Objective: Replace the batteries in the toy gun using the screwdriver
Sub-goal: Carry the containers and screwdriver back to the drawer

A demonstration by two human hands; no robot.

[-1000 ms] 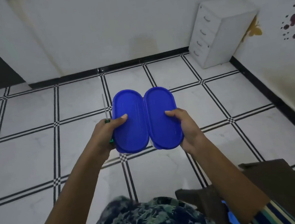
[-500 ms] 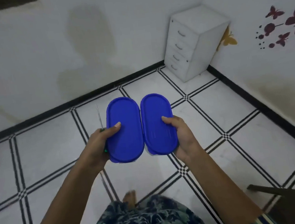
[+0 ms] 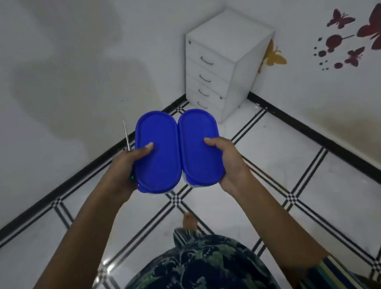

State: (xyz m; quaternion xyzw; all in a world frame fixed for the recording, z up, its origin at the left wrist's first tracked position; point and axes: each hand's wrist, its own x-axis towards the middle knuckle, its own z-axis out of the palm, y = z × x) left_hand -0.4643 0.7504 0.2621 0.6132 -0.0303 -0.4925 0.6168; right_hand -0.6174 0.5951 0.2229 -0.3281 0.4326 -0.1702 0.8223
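The left lid point(image 3: 156, 153) and right lid point(image 3: 199, 148) are plain blue. The screwdriver point(image 3: 126, 135) has a silver shaft. The floor point(image 3: 332, 187) is white with black double lines and checkered crossings. The drawers point(image 3: 229, 52) are white. The butterflies point(image 3: 378, 28) are red. The dress point(image 3: 195, 277) is navy with green leaves.

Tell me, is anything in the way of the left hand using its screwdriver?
Yes: the left hand grips the screwdriver against the left blue container, and the right hand holds the right blue container. No toy gun shows.
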